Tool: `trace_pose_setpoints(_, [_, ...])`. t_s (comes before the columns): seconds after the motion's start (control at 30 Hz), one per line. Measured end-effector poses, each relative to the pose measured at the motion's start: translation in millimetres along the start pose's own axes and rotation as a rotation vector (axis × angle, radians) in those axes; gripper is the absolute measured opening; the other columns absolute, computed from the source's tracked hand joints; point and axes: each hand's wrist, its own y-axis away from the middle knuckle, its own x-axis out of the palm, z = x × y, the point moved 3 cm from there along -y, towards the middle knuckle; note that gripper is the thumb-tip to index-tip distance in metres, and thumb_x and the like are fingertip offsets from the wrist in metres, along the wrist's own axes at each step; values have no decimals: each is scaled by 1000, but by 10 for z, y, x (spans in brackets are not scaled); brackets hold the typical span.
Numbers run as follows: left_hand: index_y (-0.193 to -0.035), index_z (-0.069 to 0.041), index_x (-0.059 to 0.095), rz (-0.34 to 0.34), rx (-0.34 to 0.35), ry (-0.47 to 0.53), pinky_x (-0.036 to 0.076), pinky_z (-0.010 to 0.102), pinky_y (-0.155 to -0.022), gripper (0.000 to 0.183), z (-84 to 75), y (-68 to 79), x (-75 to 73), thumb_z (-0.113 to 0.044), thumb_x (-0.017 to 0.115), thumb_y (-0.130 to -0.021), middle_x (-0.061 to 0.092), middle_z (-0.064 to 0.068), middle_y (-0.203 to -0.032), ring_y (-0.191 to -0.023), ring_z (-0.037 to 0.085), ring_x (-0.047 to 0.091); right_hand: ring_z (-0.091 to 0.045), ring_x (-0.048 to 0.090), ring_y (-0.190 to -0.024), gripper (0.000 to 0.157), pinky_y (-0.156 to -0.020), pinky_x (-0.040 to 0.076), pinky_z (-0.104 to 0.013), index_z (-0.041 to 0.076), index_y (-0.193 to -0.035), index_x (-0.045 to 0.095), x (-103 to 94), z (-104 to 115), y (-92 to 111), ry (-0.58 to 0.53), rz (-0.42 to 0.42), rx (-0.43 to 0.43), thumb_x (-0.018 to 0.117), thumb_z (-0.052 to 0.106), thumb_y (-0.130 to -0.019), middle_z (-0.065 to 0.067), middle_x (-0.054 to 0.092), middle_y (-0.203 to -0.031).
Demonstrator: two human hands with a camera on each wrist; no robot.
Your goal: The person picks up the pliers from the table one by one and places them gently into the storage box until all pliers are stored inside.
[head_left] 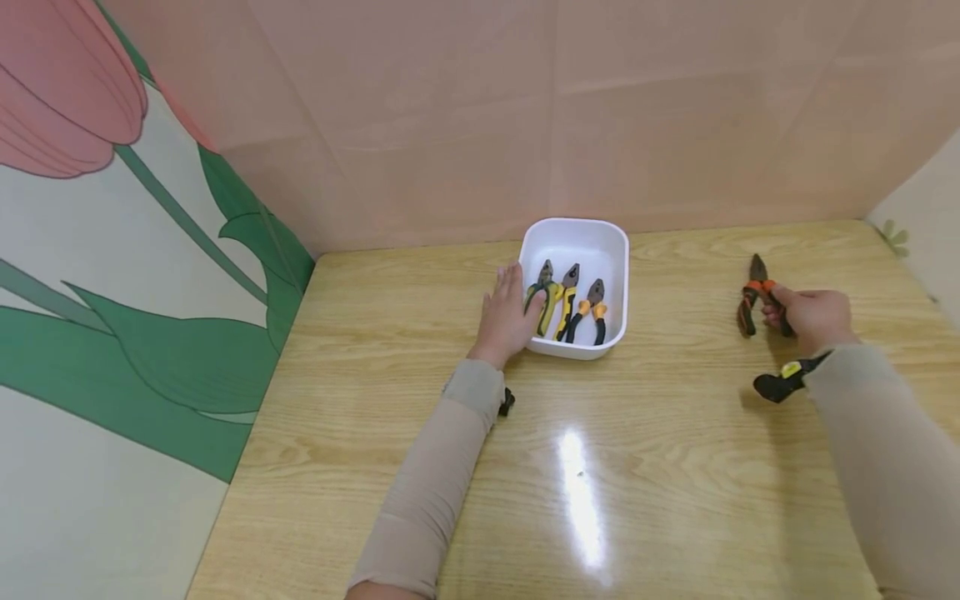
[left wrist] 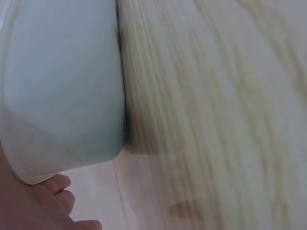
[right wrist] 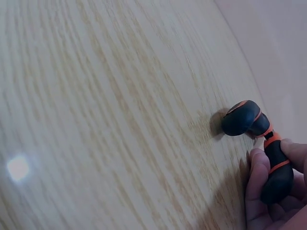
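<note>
My left hand [head_left: 510, 317] holds the left rim of a white plastic tub [head_left: 576, 352], thumb over the inside and fingers along the outer wall. The left wrist view shows the tub's side [left wrist: 62, 86] close up and fingers [left wrist: 60, 196] by its rim. Inside lie pliers with green-and-yellow handles [head_left: 551, 308], pliers with yellow-and-black handles [head_left: 567, 308] and pliers with orange-and-black handles [head_left: 598, 317]. Off to the right, my right hand [head_left: 821, 317] grips one handle of black-and-orange pliers [head_left: 750, 300], their dark nose toward the back. Their handles [right wrist: 278, 167] are spread apart.
A wood-grain table [head_left: 675, 467] lies under everything, with a light glare near its front. Behind it hangs a pinkish cloth [head_left: 450, 125]. A wall panel with a tulip picture [head_left: 150, 333] borders the left side, and a pale wall [head_left: 922, 208] the right.
</note>
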Motion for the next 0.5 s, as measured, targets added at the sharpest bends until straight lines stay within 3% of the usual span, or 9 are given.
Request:
trace_pose_setpoints(0.33, [-163, -8, 8, 10, -7, 4, 9, 54, -125, 73, -13, -1, 6, -48, 34, -109, 11, 8, -170, -156, 21, 1, -8, 66, -55, 36, -53, 57, -21, 21, -67, 64, 18, -12, 26, -61, -86, 9, 58, 19, -103, 2, 68, -61])
trace_pose_setpoints(0.5, [-163, -7, 9, 1, -4, 3, 9, 55, -124, 72, -9, 2, 5, -47, 34, -109, 12, 9, -170, -156, 23, 3, -8, 66, -53, 39, -52, 57, -21, 19, -65, 65, 21, -29, 3, -120, -83, 4, 57, 17, -103, 0, 68, -60])
